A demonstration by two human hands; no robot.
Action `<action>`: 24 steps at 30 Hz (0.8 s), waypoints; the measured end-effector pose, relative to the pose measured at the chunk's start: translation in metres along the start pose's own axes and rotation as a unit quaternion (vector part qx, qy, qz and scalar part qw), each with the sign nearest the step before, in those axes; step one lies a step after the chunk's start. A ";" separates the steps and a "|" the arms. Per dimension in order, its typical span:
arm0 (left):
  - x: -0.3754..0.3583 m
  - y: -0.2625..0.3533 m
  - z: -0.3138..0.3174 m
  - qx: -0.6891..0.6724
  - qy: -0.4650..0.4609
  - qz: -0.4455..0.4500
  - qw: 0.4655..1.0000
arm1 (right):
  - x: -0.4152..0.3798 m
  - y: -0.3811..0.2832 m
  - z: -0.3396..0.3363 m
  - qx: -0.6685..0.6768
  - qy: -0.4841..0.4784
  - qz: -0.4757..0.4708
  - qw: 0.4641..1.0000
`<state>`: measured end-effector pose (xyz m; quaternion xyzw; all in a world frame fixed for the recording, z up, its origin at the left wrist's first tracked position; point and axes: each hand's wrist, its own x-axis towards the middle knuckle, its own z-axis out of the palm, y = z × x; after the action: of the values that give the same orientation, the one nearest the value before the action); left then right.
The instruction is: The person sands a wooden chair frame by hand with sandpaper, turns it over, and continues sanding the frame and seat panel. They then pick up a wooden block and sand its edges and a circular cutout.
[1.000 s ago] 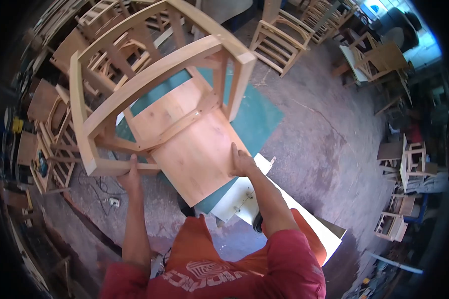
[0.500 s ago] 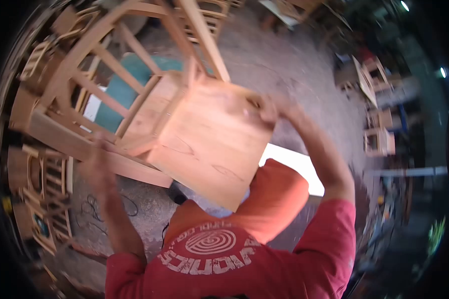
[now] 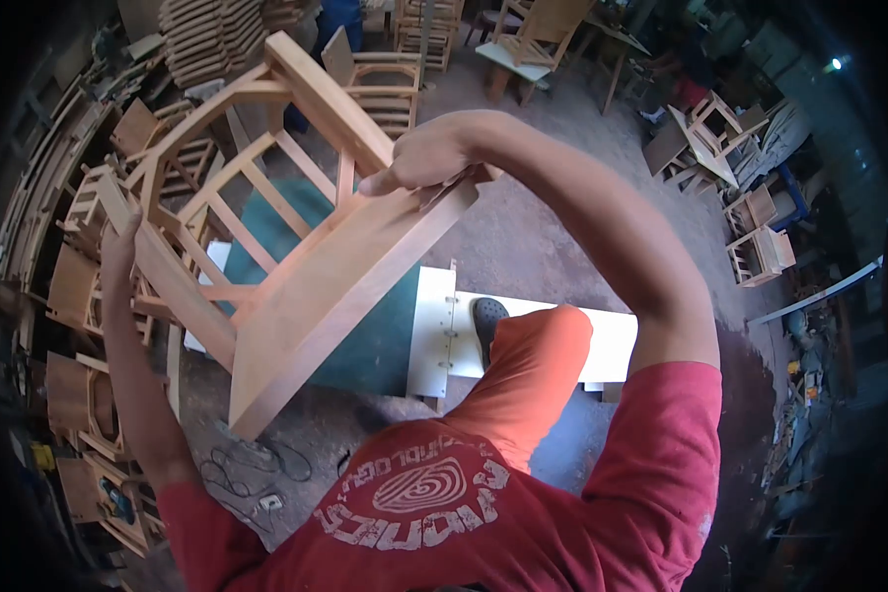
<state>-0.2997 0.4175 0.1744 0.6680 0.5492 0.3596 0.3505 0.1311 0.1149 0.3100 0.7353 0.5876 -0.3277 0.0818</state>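
An unfinished wooden chair (image 3: 331,281) with a slatted back is held up tilted in front of me, its broad flat panel seen at a steep slant. My left hand (image 3: 118,247) is closed on the end of one thick rail at the left. At the far upper corner my right hand (image 3: 429,163) grips the frame where a thick rail meets the panel, its index finger pointing along the wood. Some right-hand fingers are hidden behind the wood. Below the chair lies a dark green surface (image 3: 370,331).
A white board (image 3: 553,335) lies by my foot in a dark clog (image 3: 488,321). Cables (image 3: 257,464) lie on the floor at lower left. Several wooden chairs (image 3: 89,400) line the left side. Another person (image 3: 686,64) is at the back right, near small tables.
The chair has been lifted and tilted, so its panel now shows at a steep slant. My right hand has moved left and up; my left hand has shifted left.
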 end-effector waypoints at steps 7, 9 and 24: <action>-0.274 0.216 0.011 0.204 -0.279 0.310 0.886 | 0.018 -0.047 -0.029 0.031 -0.042 -0.051 0.997; -0.267 0.213 0.041 0.329 -0.092 0.497 0.798 | 0.039 -0.054 -0.030 0.086 0.028 -0.138 0.986; -0.117 0.182 0.078 0.304 0.148 0.465 0.818 | -0.013 0.038 0.032 0.413 0.467 -0.273 0.732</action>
<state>-0.1605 0.2686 0.2819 0.8554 0.3000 0.3891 -0.1642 0.1525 0.0774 0.2826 0.5652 0.5338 -0.1617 -0.6079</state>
